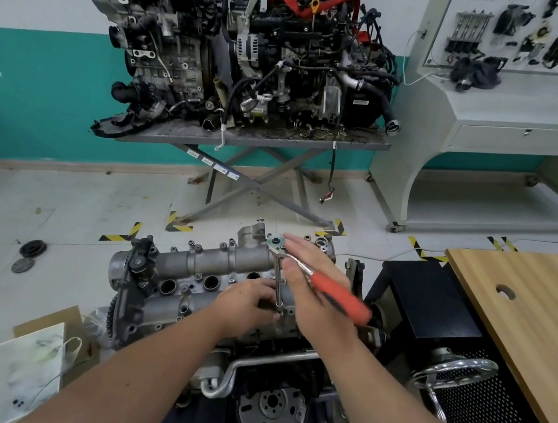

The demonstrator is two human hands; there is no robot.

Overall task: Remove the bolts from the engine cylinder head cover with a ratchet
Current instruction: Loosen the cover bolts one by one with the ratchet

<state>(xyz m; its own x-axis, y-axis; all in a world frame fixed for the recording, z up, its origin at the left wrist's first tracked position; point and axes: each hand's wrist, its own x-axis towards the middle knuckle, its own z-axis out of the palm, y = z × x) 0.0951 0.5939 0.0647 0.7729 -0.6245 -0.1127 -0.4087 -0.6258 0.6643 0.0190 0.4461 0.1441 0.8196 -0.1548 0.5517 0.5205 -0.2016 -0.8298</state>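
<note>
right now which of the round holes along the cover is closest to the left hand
The hole farthest right, just beyond the left hand; the other two holes lie farther left along the cover.

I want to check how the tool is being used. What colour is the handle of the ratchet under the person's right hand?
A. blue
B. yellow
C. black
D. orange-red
D: the ratchet shows an orange-red grip sticking out below the flat, straight-fingered right hand above the cylinder head cover.

text: none legible | stickers on table leg (212,163): too blurred to read
</note>
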